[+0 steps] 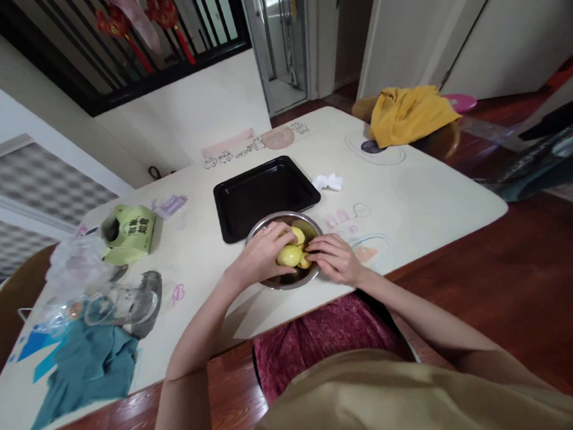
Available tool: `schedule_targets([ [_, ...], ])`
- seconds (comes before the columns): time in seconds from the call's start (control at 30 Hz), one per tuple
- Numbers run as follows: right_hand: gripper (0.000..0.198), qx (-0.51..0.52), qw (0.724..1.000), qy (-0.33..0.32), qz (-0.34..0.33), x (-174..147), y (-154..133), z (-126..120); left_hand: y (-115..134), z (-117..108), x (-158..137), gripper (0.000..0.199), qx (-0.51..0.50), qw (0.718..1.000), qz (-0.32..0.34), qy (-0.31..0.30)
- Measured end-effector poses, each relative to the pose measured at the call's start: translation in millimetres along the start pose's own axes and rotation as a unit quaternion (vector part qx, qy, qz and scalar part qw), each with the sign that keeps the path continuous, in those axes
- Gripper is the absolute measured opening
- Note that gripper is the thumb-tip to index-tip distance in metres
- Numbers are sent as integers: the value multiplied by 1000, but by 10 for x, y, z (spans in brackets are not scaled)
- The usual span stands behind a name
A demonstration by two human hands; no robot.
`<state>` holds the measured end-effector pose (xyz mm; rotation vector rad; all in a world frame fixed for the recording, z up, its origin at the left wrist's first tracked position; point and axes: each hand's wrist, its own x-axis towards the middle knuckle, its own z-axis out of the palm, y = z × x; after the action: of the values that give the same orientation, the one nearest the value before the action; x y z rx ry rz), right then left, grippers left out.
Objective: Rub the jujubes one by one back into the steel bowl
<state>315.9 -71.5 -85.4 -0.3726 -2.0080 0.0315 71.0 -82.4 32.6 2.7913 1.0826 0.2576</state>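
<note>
A round stainless steel bowl [292,284] stands close to the table's front edge and holds several smooth yellow fruits [289,255] that look like lemons. My left hand [264,252] reaches over the bowl's left rim, its fingers curved round the fruits from above. From the right side my right hand [334,257] comes over the rim, with bent fingertips pinching at a small yellow fruit [304,261]. The fingertips of both hands are partly hidden among the fruits. A black baking tray [259,194] lies directly behind the bowl.
Right of the tray lies a crumpled white tissue [328,182]. On the left of the white table [200,316] are a green tissue pack [134,229], a clear plastic jug [123,303] and a teal cloth [93,362]. A yellow cloth [405,116] hangs over a chair at the far right corner.
</note>
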Motion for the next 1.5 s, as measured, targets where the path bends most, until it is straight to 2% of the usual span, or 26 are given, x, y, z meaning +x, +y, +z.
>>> schedule_targets([
  [0.13,26,1,1000,2,-2,19,-10,-7,-26,26,-12,60,-11,1000,1,2],
  [0.3,27,-2,1000,-3,-2,20,-10,-5,-140,115,-18,82,-26,1000,-1,17],
  [0.5,30,-3,1000,-15,8,-5,2,-11,-261,172,-33,92,-62,998,4,-1],
  [0.83,28,0,1000,3,-3,11,3,3,-200,164,-38,106,-69,997,-1,-19],
  [0.97,26,4,1000,7,-7,22,-5,-1,-188,168,-29,105,-74,997,-2,-22],
  [1.17,27,5,1000,7,0,12,-9,6,-180,165,-17,86,-75,997,-16,-12],
  [1.5,32,14,1000,10,26,-7,-1,-39,-217,191,-31,101,-100,995,-6,-1],
])
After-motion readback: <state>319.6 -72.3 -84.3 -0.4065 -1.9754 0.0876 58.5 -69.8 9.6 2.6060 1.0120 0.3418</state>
